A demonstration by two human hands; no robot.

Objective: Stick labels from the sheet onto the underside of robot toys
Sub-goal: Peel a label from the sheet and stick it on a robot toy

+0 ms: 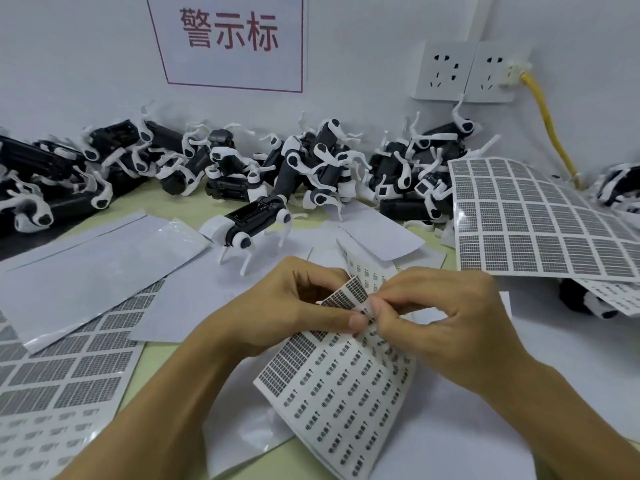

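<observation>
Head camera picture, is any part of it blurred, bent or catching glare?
Head view: wide-angle bend curves the wall sign edges; the left toy pile is smeared at the frame edge; glare streaks the glossy backing sheet; the held label sheet stays fairly sharp; lighting is even, shadows soft.

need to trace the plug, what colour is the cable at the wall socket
Yellow cable, clearest in the head view, running down from the wall socket.

Occlusions and cut-offs, head view

Label sheet point(341, 393) top is covered by both hands; whether a label is pinched between the fingers point(358, 320) can't be told. Sheet print too small to read. Wall sign point(228, 39) cropped at the top. Left toys point(41, 174) blurred.
</observation>
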